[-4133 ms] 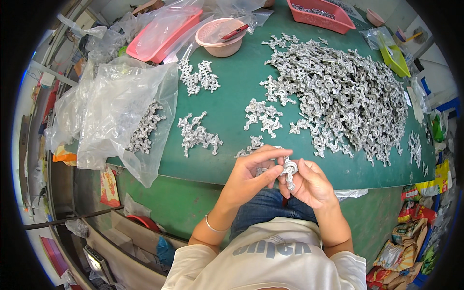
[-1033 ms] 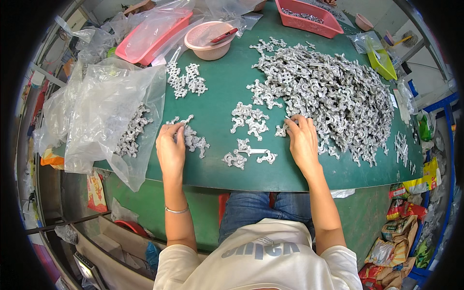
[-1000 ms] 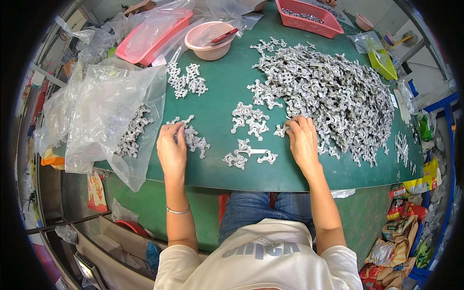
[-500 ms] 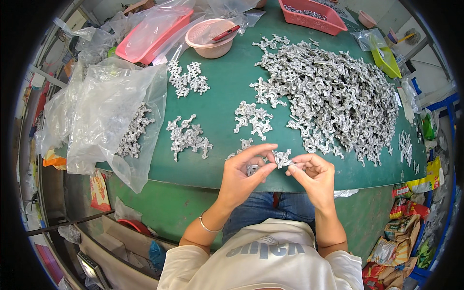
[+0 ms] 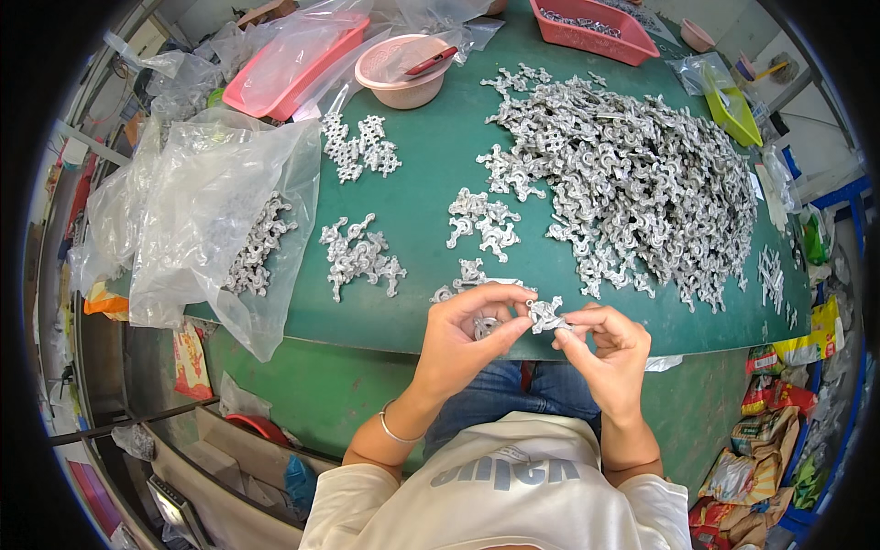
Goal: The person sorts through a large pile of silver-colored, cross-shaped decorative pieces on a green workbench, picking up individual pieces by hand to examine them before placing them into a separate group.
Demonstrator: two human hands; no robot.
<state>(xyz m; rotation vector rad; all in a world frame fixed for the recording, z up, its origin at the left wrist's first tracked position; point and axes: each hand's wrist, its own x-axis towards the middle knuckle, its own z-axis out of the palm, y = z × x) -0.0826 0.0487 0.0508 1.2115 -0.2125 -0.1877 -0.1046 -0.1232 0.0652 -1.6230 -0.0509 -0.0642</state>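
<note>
Between my two hands, just above the near edge of the green table [image 5: 403, 321], is a small silver-grey metal casting [image 5: 547, 315] with knobbed arms. My left hand [image 5: 472, 335] pinches its left side between thumb and forefinger; another grey metal piece [image 5: 485, 326] shows inside the curl of that hand. The thumb and fingertips of my right hand [image 5: 605, 348] close on the casting's right side. Behind my left hand lie a few more castings [image 5: 470, 271], partly covered by the fingers. Farther off sits a small cluster of castings [image 5: 483, 220].
A large heap of castings [image 5: 632, 183] covers the right side. Smaller groups [image 5: 359, 257] lie left, beside a clear plastic bag [image 5: 211, 211] over more castings. At the back stand a pink bowl [image 5: 403, 92] with a red phone [image 5: 430, 60], pink trays [image 5: 596, 37] and a yellow-green basket [image 5: 736, 119].
Both hands have shifted slightly right and nearer to me with the casting, which now shows more fully between the fingertips. The right hand has moved a little farther right.
</note>
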